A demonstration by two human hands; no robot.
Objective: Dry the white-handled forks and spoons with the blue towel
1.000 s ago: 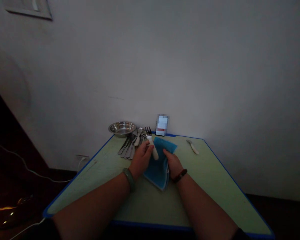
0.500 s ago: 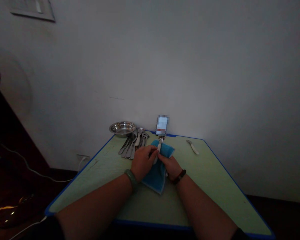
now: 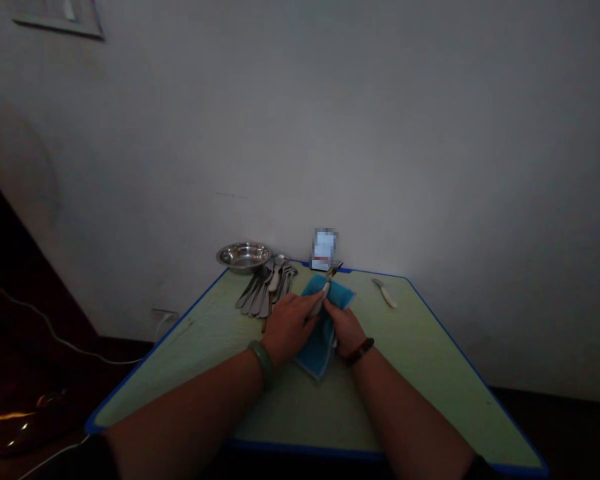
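Green bangle [image 3: 263, 363], dark bracelet [image 3: 361, 351]

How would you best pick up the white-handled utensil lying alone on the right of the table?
I'd pinch the utensil across the middle of its handle, coming from the near right, probably with the right hand once that lets go of the cloth. The handle is long and narrow and points toward the near right, while the metal end points away and left.
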